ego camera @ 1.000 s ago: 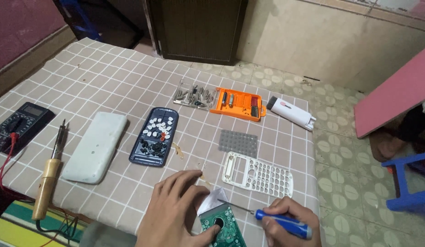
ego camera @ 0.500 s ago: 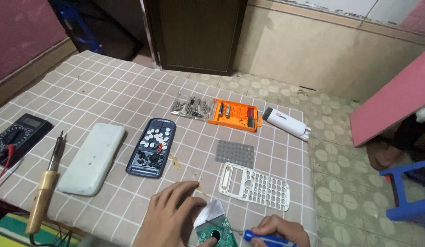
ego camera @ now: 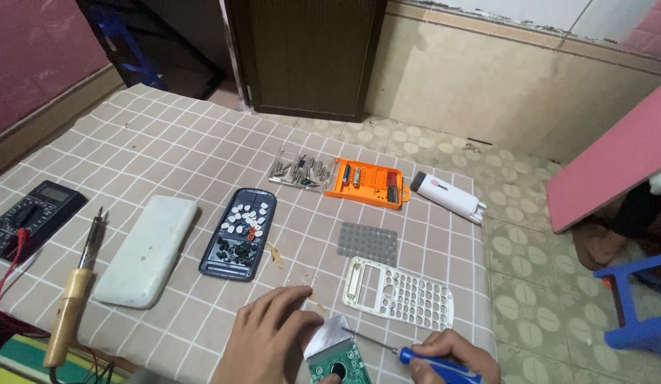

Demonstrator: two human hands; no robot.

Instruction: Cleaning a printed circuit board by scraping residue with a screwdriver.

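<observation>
From the head camera, the left hand (ego camera: pixel 270 341) is lying palm down at the bottom edge of the table (ego camera: pixel 167 153), its fingers (ego camera: pixel 288 302) spread loosely and curled over the left side of a green circuit board (ego camera: pixel 337 366). The fingertips are reaching toward one o'clock and pressing the board flat rather than pinching it; a silvery screen panel (ego camera: pixel 329 333) on the board is showing just beside the index finger, at its three o'clock.

The right hand (ego camera: pixel 455 355) is closing around the blue handle of a screwdriver (ego camera: pixel 423 359), fingers wrapped tight. The thin shaft is running toward ten o'clock and its tip is coming down near the silvery panel, though whether it is actually touching there is hard to tell.

At twelve o'clock from the board, a white calculator faceplate (ego camera: pixel 398 293) is lying flat with its key holes open, and a grey rubber key mat (ego camera: pixel 368 243) is sitting beyond it. Farther toward eleven o'clock, a dark blue tray-like shell (ego camera: pixel 239 232) is holding loose white and black keys, beside a white cover (ego camera: pixel 147 249). A soldering iron (ego camera: pixel 73 302) and a multimeter (ego camera: pixel 33 213) are resting at nine o'clock, an orange bit case (ego camera: pixel 364 183) at twelve.
</observation>
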